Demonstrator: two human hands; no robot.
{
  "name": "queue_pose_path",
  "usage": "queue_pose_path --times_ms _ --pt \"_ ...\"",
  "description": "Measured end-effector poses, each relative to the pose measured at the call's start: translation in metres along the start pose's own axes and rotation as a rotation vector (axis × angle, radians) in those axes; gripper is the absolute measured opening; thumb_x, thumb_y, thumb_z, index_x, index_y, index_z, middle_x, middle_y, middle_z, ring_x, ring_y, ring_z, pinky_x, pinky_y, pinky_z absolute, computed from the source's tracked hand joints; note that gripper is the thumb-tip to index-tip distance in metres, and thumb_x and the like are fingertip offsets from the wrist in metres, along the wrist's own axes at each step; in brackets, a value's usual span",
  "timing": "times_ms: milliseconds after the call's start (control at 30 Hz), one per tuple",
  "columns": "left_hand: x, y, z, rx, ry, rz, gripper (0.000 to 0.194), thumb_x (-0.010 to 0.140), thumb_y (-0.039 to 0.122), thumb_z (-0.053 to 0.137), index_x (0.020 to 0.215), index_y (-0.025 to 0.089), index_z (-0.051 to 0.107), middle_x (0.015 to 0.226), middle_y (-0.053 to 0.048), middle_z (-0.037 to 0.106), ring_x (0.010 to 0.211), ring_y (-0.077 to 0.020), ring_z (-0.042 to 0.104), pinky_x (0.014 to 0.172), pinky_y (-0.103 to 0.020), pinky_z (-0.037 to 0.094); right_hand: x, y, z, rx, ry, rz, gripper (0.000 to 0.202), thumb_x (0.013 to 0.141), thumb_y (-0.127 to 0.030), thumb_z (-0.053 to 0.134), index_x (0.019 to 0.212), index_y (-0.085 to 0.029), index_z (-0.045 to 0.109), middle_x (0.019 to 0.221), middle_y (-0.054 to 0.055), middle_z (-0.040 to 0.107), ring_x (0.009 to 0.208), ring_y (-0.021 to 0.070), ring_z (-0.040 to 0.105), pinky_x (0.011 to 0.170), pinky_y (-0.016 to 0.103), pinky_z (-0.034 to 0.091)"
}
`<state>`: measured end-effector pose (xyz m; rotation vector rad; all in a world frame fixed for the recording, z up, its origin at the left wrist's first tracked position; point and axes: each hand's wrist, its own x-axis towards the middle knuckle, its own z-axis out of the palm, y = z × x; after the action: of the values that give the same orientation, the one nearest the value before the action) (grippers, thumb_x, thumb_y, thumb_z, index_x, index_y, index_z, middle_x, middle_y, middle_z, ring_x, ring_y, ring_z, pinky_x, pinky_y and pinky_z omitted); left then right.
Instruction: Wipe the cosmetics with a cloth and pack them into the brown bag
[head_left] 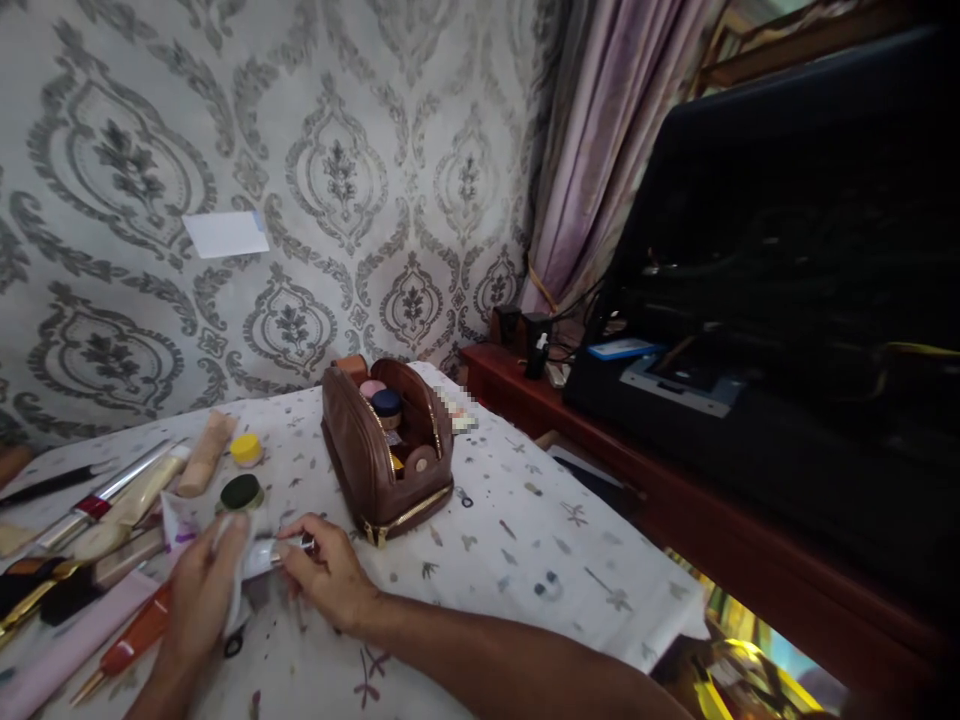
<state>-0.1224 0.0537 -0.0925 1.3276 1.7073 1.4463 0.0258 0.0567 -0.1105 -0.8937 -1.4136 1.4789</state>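
My left hand [201,585] pinches a white wipe or tissue [237,570], which is wrapped against one end of a small silvery-white tube [261,557]. The fingers of my right hand [330,575] are closed around the tube's other end, where a shiny cap shows. Just behind them stands a small jar with a dark green lid [241,491]. A brown zippered cosmetic bag [352,440] sits open to the right, with a dark blue-lidded jar [387,403] and a pink round item inside. Beneath my left forearm lies an orange-red tube [135,630].
Several tubes and brushes, among them a pink tube [82,640] and a beige tube [206,452], are spread at the left near a yellow-lidded jar [246,449]. A dark red desk [585,430] with a large black screen [787,250] stands right of the patterned cloth [525,590].
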Motion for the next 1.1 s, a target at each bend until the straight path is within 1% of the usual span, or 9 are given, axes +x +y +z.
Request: queue_pose_path --times_ms 67,133,300,433,600,833,933,1000,1100 --pt "-0.001 -0.004 -0.001 0.237 -0.126 0.271 0.031 0.074 0.053 0.061 0.073 0.022 0.063 0.071 -0.001 0.068 0.072 -0.0226 0.062 0.070 -0.029 0.046 0.000 0.000 0.000 -0.018 0.010 -0.022 0.021 0.085 -0.040 0.060 0.089 -0.020 0.057 0.056 -0.008 0.048 0.042 0.0088 0.044 0.046 0.019 0.037" --pt "-0.001 -0.008 -0.001 0.392 -0.163 0.401 0.033 0.080 0.054 0.054 0.071 0.023 0.061 0.070 -0.002 0.068 0.071 -0.0228 0.062 0.069 -0.030 0.044 -0.002 -0.001 -0.001 -0.036 0.005 -0.028 0.018 0.086 -0.038 0.058 0.087 -0.021 0.055 0.056 -0.008 0.048 0.041 0.0087 0.045 0.046 0.020 0.037" --pt "-0.002 -0.014 -0.004 0.593 -0.135 0.454 0.039 0.088 0.053 0.042 0.069 0.024 0.060 0.059 -0.001 0.065 0.058 -0.0216 0.060 0.060 -0.029 0.039 -0.009 -0.006 -0.003 -0.114 -0.035 -0.069 0.009 0.086 -0.030 0.056 0.087 -0.021 0.055 0.055 -0.008 0.051 0.046 0.0096 0.050 0.048 0.019 0.039" --pt "-0.003 -0.012 -0.006 0.607 -0.102 0.473 0.040 0.089 0.052 0.041 0.068 0.024 0.059 0.059 -0.001 0.064 0.057 -0.0206 0.059 0.059 -0.028 0.039 -0.009 -0.007 -0.001 -0.097 0.001 -0.065 0.013 0.085 -0.032 0.059 0.091 -0.022 0.054 0.057 -0.009 0.050 0.047 0.0093 0.052 0.047 0.018 0.039" --pt "-0.003 -0.002 -0.007 0.542 -0.144 0.418 0.037 0.087 0.054 0.043 0.075 0.023 0.061 0.068 -0.001 0.067 0.067 -0.0217 0.061 0.065 -0.028 0.042 -0.006 -0.003 0.002 0.039 0.028 -0.069 0.019 0.084 -0.035 0.061 0.094 -0.022 0.053 0.061 -0.008 0.048 0.048 0.0094 0.052 0.046 0.018 0.041" --pt "-0.009 0.002 -0.006 0.430 -0.078 0.291 0.035 0.087 0.051 0.044 0.070 0.023 0.057 0.060 0.001 0.058 0.065 -0.0206 0.054 0.065 -0.028 0.040 -0.006 -0.001 0.001 0.045 -0.004 -0.119 0.019 0.085 -0.031 0.060 0.100 -0.020 0.060 0.070 -0.004 0.055 0.057 0.0100 0.056 0.053 0.019 0.044" --pt "-0.008 0.001 -0.006 0.416 -0.057 0.198 0.034 0.084 0.050 0.047 0.065 0.023 0.053 0.059 0.002 0.055 0.065 -0.0211 0.054 0.064 -0.029 0.041 -0.004 -0.001 0.000 0.046 0.021 -0.123 0.028 0.079 -0.028 0.069 0.104 -0.021 0.060 0.074 -0.005 0.058 0.064 0.0111 0.059 0.061 0.020 0.047" --pt "-0.009 0.003 -0.004 0.336 -0.027 0.108 0.033 0.082 0.051 0.048 0.064 0.024 0.051 0.058 0.002 0.054 0.066 -0.0221 0.054 0.064 -0.030 0.044 -0.004 -0.002 -0.001 0.044 0.048 -0.117 0.038 0.071 -0.032 0.078 0.103 -0.022 0.060 0.080 -0.004 0.061 0.071 0.0128 0.060 0.067 0.022 0.049" --pt "-0.012 0.005 0.005 0.221 0.033 -0.037 0.033 0.082 0.054 0.045 0.070 0.024 0.053 0.066 -0.001 0.061 0.078 -0.0262 0.059 0.077 -0.035 0.049 -0.004 -0.005 -0.002 0.019 0.059 -0.117 0.039 0.068 -0.045 0.081 0.094 -0.021 0.063 0.083 -0.003 0.064 0.076 0.0146 0.059 0.070 0.023 0.049"
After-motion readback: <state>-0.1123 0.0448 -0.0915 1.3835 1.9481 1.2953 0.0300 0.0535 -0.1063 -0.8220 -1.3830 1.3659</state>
